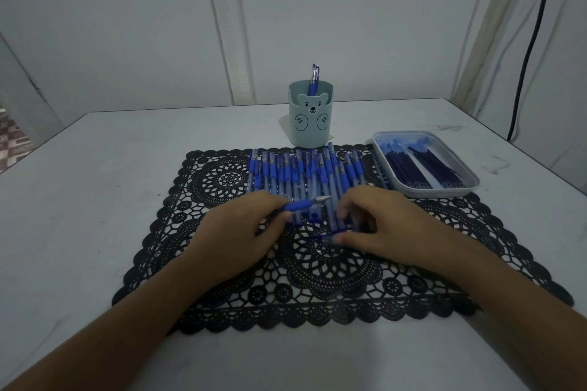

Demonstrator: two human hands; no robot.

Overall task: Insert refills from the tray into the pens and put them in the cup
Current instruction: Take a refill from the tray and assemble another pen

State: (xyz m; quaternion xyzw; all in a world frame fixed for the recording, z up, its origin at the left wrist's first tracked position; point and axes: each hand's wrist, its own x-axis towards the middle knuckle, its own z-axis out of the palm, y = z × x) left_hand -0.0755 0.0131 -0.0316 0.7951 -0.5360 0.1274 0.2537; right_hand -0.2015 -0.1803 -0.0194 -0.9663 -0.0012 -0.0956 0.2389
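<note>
My left hand (236, 233) grips a blue pen (301, 205) by its rubber grip, with the metal tip pointing right. My right hand (374, 225) rests on the near ends of the pens and pinches a small blue piece (319, 236) at the thumb tip, low over the mat; what the piece is cannot be made out. A row of several blue pens (305, 173) lies across the black lace mat (222, 263). A pale green bear cup (312, 116) stands behind the row with one pen (314, 79) in it. The tray (438, 192) at the right holds dark refills (422, 167).
The white table (95, 184) carries everything; its right edge runs close past the tray. A black cable (533, 41) hangs down the wall at the far right. White wall panels stand behind the table.
</note>
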